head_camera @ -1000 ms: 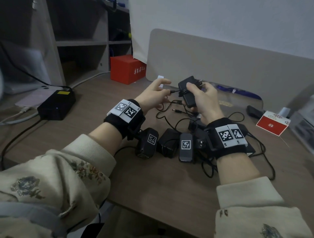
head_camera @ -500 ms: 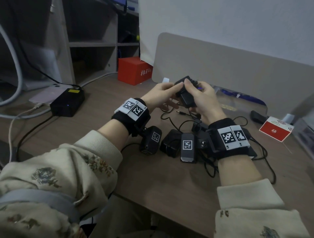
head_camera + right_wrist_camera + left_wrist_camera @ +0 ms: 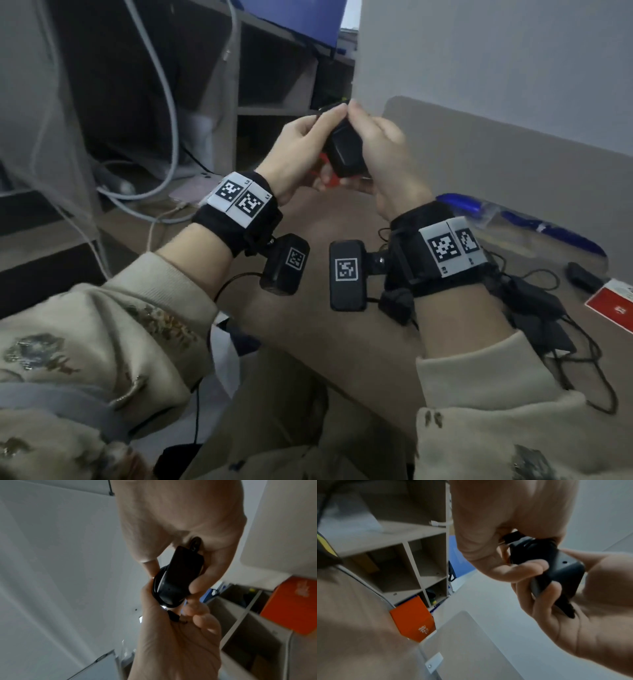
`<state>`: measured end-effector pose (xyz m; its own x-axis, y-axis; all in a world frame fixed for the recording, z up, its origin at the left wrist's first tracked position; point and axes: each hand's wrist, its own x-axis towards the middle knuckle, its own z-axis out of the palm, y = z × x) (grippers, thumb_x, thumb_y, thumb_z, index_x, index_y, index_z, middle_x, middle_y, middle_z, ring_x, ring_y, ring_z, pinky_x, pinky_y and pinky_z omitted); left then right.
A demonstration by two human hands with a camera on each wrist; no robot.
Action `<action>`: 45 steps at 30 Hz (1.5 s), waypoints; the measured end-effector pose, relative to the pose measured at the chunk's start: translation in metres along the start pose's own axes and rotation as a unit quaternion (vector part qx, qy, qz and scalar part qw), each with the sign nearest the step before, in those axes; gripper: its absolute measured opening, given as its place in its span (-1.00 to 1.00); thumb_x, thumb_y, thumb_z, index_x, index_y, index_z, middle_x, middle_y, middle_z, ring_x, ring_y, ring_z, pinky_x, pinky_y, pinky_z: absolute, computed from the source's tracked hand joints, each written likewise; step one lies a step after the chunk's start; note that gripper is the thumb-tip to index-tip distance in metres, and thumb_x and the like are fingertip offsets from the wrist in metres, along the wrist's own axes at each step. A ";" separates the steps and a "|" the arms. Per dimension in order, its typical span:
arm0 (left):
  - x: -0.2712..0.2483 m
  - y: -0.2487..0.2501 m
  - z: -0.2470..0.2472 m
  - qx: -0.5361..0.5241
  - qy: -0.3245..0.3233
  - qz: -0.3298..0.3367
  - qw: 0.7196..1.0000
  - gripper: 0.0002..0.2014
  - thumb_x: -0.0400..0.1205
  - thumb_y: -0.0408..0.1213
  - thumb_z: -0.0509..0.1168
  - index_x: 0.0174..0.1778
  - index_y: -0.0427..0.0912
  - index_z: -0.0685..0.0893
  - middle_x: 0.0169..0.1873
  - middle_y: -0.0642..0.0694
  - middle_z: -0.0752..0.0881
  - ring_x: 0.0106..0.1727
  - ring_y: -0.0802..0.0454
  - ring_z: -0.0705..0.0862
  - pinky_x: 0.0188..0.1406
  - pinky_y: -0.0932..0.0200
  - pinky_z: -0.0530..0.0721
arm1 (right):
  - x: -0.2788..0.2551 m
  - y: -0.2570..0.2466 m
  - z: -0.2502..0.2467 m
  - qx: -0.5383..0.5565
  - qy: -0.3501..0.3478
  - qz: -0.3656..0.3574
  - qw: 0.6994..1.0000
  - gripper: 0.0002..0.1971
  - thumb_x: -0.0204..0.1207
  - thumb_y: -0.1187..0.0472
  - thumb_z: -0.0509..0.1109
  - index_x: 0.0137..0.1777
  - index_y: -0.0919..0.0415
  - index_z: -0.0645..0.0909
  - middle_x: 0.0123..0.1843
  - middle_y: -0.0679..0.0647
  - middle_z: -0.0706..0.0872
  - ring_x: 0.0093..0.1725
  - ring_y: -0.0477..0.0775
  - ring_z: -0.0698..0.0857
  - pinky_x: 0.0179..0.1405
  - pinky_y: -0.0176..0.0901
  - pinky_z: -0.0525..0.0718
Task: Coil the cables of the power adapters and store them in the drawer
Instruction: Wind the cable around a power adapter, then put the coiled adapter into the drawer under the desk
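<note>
Right hand (image 3: 380,150), raised above the brown wooden table (image 3: 308,325), fingers curled round a small black rectangular power adapter (image 3: 344,154); thumb on one face, fingers on the opposite face. Left hand (image 3: 301,144), directly opposite and touching the same adapter, pinches the thin black cable (image 3: 157,586), which lies in several turns round the adapter body, as the right wrist view shows. The short black plug end (image 3: 173,615) of the cable rests against the left palm, loose of the windings.

Below and to the outer side of the right wrist, further black power adapters with uncoiled cables (image 3: 541,318) lie on the table; just beyond them a red-and-white card (image 3: 613,305). Farther out past the right hand lies a blue wrapped object (image 3: 534,222). Past the left hand stand wooden shelves (image 3: 412,555) and an orange box (image 3: 414,619). No drawer is in view.

Judged risks: the free plug end is not tucked in, so releasing the left pinch could let the turns spring loose; tight winding at the cable exit could strain it; trailing cables near the right wrist could snag.
</note>
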<state>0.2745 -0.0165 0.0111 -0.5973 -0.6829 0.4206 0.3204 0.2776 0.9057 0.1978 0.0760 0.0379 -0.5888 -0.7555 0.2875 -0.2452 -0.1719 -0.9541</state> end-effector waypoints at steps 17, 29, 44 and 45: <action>-0.135 0.042 -0.255 0.063 0.317 -0.107 0.940 -0.72 0.53 0.02 0.28 -0.10 -0.14 0.64 -0.35 -0.13 0.59 -0.37 -0.07 0.60 -0.44 0.21 0.58 | -0.057 -0.003 0.274 0.049 -0.313 0.112 0.942 -0.70 0.63 -0.12 0.31 0.14 0.07 0.66 -0.04 0.02 0.79 -0.13 -0.02 0.72 -0.30 -0.20 0.62; -0.178 0.025 -0.354 0.126 0.440 -0.200 0.866 -0.56 0.80 0.03 -0.04 -0.02 -0.07 0.71 -0.07 -0.09 0.79 -0.15 0.07 0.77 -0.22 0.27 0.67 | -0.060 0.038 0.396 0.061 -0.421 0.185 0.886 -0.83 0.62 -0.01 0.38 -0.08 0.06 0.67 -0.30 -0.06 0.78 -0.30 -0.05 0.76 -0.51 -0.29 0.61; -0.200 -0.012 -0.411 0.205 0.470 -0.315 0.798 -0.86 0.75 -0.19 0.13 0.04 -0.13 0.56 -0.20 0.01 0.59 -0.19 0.13 0.55 -0.29 0.29 0.50 | -0.030 0.117 0.475 -0.162 -0.423 0.190 0.871 -0.46 0.23 -0.07 0.59 0.14 0.23 0.64 0.00 0.18 0.80 -0.08 0.23 0.81 -0.10 0.06 0.79; -0.201 -0.014 -0.412 0.208 0.466 -0.318 0.799 -0.86 0.75 -0.19 0.14 -0.04 -0.11 0.57 -0.22 0.00 0.58 -0.20 0.12 0.54 -0.27 0.26 0.49 | -0.024 0.129 0.484 -0.174 -0.425 0.186 0.869 -0.39 0.15 -0.08 0.60 0.15 0.23 0.63 -0.01 0.18 0.80 -0.08 0.24 0.81 -0.05 0.09 0.79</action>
<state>0.6928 -0.1619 -0.1078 0.3263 -0.9284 -0.1777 -0.2187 -0.2571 0.9413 0.5532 -0.2336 -0.1326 0.0690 -0.9373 -0.3415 -0.4649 0.2727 -0.8423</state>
